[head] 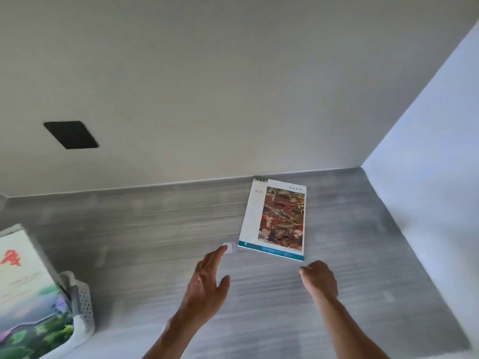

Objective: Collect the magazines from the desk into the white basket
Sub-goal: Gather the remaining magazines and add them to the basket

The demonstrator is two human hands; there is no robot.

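Left hand [207,278] spread, right hand [320,277] curled, both empty; one magazine [274,218] on counter [155,224], another magazine [28,294] in basket [84,299].

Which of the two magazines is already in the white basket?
The green landscape-cover magazine at far left stands in the white perforated plastic basket. The red-painting-cover magazine lies flat on the grey desk.
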